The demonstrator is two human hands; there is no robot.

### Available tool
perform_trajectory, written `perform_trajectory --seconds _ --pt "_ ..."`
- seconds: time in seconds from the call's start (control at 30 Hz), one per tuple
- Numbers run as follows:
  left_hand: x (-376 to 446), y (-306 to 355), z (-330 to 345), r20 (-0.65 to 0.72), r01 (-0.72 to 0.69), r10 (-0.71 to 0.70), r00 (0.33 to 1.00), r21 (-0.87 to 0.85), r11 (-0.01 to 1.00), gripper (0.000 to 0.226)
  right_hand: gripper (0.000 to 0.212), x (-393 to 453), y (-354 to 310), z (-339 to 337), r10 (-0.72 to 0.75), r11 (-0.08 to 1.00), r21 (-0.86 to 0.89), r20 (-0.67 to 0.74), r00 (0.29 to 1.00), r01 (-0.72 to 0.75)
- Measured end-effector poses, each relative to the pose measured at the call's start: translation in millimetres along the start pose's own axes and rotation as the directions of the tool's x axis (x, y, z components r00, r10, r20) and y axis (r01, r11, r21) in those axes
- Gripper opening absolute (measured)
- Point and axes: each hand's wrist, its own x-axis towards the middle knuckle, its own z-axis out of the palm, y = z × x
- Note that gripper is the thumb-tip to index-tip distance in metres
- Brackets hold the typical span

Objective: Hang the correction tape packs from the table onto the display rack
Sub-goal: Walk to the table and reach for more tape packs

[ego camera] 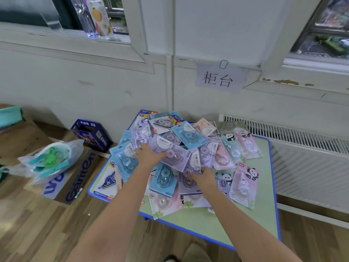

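A heap of correction tape packs (190,140) in purple, blue, pink and panda-printed cards covers a small green table with a blue rim (268,188). My left hand (149,155) holds a purple pack (173,155) at the middle of the heap, thumb lying across its front. My right hand (203,175) reaches into the packs just right of it, fingers curled round the lower edge of another purple pack (188,181). No display rack appears in the head view.
A white radiator (306,146) runs along the wall right of the table. Left of the table stand a blue box (92,135), a flattened cardboard carton (75,178) and a plastic bag of goods (51,159) on the wooden floor. A paper sign (220,78) hangs on the wall.
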Motion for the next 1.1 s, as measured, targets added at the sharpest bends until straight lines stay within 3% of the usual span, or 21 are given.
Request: perform_trajectory --seconds 0.17,0.43,0.57,0.67,0.8,0.93,1.0,1.1 --pt "-13 -3 5 0.039 0.016 0.004 0.999 -0.497 0.868 0.086 0.032 -11 -2 -8 -0.026 0.992 0.125 0.028 0.999 0.022" --pt "-26 -4 15 -0.037 0.017 -0.074 0.997 -0.779 0.627 0.077 0.009 -21 -2 -49 -0.094 0.958 0.273 0.032 0.995 0.082" --pt "-34 8 20 -0.103 -0.04 -0.086 0.991 -0.837 0.545 0.076 0.017 -17 -5 -74 -0.084 0.915 0.396 0.012 0.996 0.072" --pt "-41 20 25 -0.103 -0.063 -0.047 0.994 -0.849 0.525 0.072 0.006 -11 -8 -90 -0.074 0.881 0.47 0.046 0.996 0.044" --pt "-48 36 24 -0.089 -0.154 0.139 0.986 -0.794 0.588 0.032 0.023 -3 -12 -102 -0.068 0.822 0.569 0.098 0.993 0.001" --pt "-50 54 16 -0.074 -0.195 0.22 0.973 -0.777 0.599 0.005 0.024 -10 -30 -113 -0.14 0.723 0.69 0.142 0.98 0.003" --pt "-49 61 10 -0.061 -0.202 0.253 0.966 -0.787 0.582 0.016 0.026 -16 -39 -115 -0.2 0.678 0.734 0.153 0.968 0.024" --pt "-45 75 -5 -0.045 -0.2 0.295 0.954 -0.83 0.52 0.009 0.027 -25 -53 -113 -0.245 0.627 0.778 0.149 0.958 0.039"
